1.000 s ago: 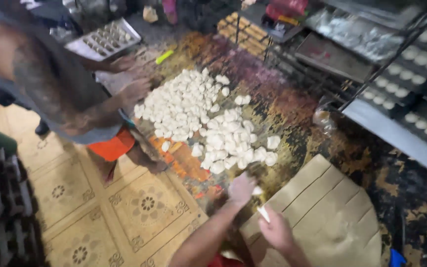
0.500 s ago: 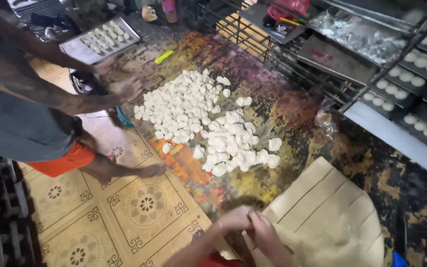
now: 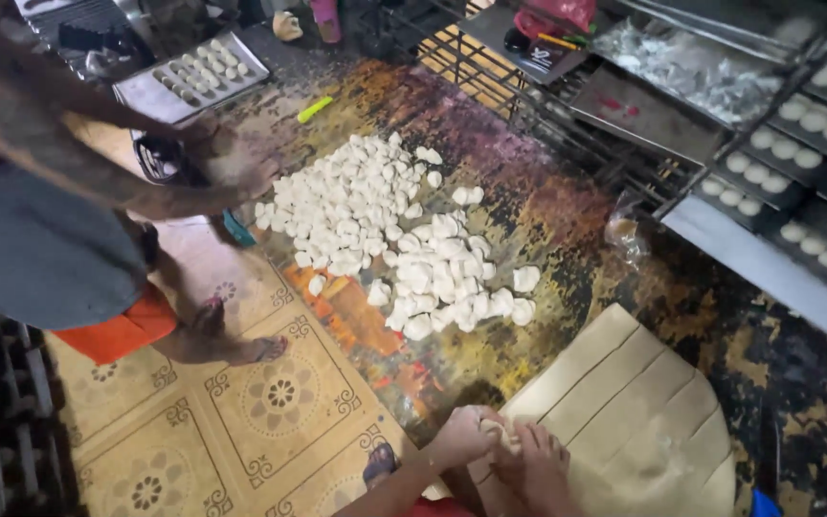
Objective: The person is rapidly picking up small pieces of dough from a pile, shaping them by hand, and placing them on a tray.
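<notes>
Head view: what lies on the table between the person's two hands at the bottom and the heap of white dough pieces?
Only bare, stained tabletop separates the hands, pressed around a dough lump, from the dough pieces; the scored dough sheet lies beside it.

The left hand [image 3: 463, 438] and right hand [image 3: 531, 460] met at the near edge of the scored dough sheet [image 3: 624, 412], fingers [image 3: 500, 433] closed together on a small dough lump [image 3: 507, 438]. Beyond the fingertips lay a heap of cut dough pieces [image 3: 394, 239] on the worn table [image 3: 528, 191]. Far left of them, another person's hand [image 3: 246, 177] touched that heap's edge.
</notes>
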